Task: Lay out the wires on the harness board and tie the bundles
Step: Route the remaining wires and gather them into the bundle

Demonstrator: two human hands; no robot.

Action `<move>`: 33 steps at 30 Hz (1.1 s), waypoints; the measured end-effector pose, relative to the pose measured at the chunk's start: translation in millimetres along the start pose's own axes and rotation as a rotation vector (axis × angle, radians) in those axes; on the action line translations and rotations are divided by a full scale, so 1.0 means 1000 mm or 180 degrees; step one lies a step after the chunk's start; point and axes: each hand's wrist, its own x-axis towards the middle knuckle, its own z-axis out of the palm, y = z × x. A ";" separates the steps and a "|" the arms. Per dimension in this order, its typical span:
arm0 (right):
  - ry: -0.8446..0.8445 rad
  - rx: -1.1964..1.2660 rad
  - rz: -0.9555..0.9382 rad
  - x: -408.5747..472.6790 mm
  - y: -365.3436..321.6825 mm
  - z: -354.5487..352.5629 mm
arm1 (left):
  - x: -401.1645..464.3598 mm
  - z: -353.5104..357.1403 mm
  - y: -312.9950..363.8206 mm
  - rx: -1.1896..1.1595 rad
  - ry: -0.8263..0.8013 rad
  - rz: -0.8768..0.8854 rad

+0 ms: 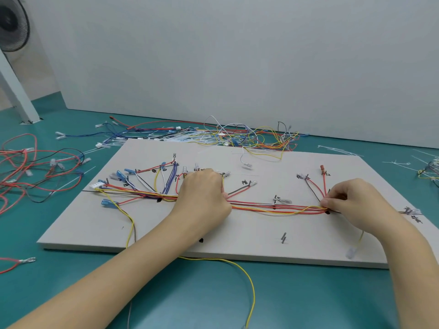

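- A pale grey wall (237, 55) is seen filling the upper part of the view; its base meets the surface just behind the loose wire heap.
- A teal work surface (202, 293) is spread across the whole foreground and both sides, with open teal area left at the near edge between the forearms.
- A light grey harness board (237, 241) is laid flat on that surface, its near edge running just beyond the wrists and its right near corner hidden by the right forearm.
- A black fan (11, 22) is cut off by the top left corner, above a white slanted post (16, 91).
- A tangled heap of loose wires (225, 135) is piled along the board's far edge, against the wall.
- A second tangle of red and black wires (35, 172) is spread on the surface left of the board.
- The wire bundle (273, 208) is laid lengthwise across the board's middle, between the two hands, with branches fanned up to marked pegs.
- A yellow wire (237, 267) is trailed off the near edge onto the teal surface.
- The left hand (202, 195) is placed knuckles-up over the bundle at mid-board; its fingers are curled down over the wires.
- The right hand (349, 205) is held at the bundle's right end, fingertips (326, 202) pressed together, pinching the wires.
- White cable ties (339, 149) are scattered beyond the board's far right corner.
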 end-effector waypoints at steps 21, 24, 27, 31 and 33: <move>0.0101 0.0175 -0.0579 0.003 -0.038 0.046 | 0.011 -0.039 -0.052 0.0154 -0.0433 -0.0960; 0.0016 0.0285 -0.0483 0.004 -0.036 0.039 | 0.011 -0.039 -0.051 0.0186 -0.0497 -0.0968; -0.0142 0.0658 -0.0267 0.004 -0.032 0.029 | 0.008 -0.038 -0.051 0.0217 -0.0659 -0.0862; -0.0022 0.0784 0.0075 0.004 -0.022 0.021 | 0.008 -0.032 -0.047 0.0121 -0.0533 -0.0540; 0.0137 0.0505 0.0240 0.006 -0.015 0.020 | 0.008 -0.028 -0.041 0.0036 -0.0321 -0.0277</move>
